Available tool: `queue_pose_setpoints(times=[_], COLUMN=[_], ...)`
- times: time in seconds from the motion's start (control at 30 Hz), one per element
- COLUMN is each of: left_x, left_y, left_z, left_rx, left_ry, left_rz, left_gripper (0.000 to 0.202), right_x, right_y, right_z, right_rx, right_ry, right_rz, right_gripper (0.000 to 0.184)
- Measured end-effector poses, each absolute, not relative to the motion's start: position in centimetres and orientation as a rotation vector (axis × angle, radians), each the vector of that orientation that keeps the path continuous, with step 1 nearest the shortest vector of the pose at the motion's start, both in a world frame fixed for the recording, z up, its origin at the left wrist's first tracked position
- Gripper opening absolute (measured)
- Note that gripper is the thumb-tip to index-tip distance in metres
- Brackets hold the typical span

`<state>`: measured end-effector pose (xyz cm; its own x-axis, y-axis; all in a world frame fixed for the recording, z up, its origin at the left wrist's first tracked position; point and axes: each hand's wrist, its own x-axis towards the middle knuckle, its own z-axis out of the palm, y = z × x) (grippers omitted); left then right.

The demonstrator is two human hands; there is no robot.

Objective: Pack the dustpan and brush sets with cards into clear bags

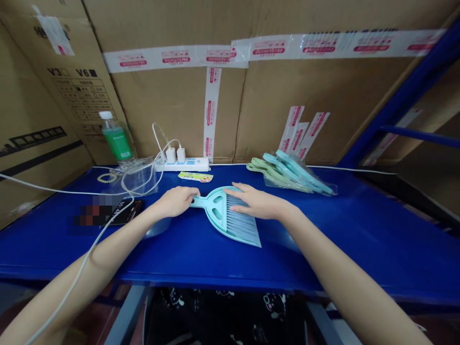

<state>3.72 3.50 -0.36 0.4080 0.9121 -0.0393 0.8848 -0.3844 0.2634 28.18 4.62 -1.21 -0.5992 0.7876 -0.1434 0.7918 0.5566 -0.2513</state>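
Observation:
A light blue dustpan (233,235) lies on the blue table, with a small brush (241,223) of grey-blue bristles nested in it. My left hand (177,201) grips the handle end at the left, fingers closed around it. Over the upper part of the bristles rests my right hand (251,200), fingers stretched out and spread. Whether the left hand holds the dustpan handle, the brush handle or both together is hard to see, as they overlap.
Behind to the right lie several green and blue brush-and-dustpan pieces (291,172) in clear plastic. A power strip (187,165), a green-labelled bottle (117,139), white cables (158,165) and a phone (125,211) are at the left. Cardboard (172,105) walls the back.

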Motion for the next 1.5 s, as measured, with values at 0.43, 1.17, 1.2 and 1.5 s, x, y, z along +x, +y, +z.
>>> queue_pose_setpoints(times=[0.43,1.17,1.2,1.5], left_x=[4.2,4.2,4.2,4.3], left_y=[3.6,6.9,6.9,7.2], left_z=[-0.4,-2.2,-2.2,-2.0], left_rx=[2.613,2.799,2.762,2.551], left_ry=[1.769,1.420,1.429,1.531], left_rz=[0.124,0.198,0.177,0.072], left_gripper=[0.032,0.044,0.045,0.056], right_x=[26.5,26.6,26.6,26.2], right_y=[3.6,3.5,3.5,4.2], right_z=[-0.9,-0.8,-0.8,-1.7], right_rx=[1.380,1.289,1.292,1.317], right_ry=[2.819,2.831,2.827,2.886], right_rz=[-0.205,-0.090,-0.083,-0.008], right_gripper=[0.055,0.052,0.052,0.042])
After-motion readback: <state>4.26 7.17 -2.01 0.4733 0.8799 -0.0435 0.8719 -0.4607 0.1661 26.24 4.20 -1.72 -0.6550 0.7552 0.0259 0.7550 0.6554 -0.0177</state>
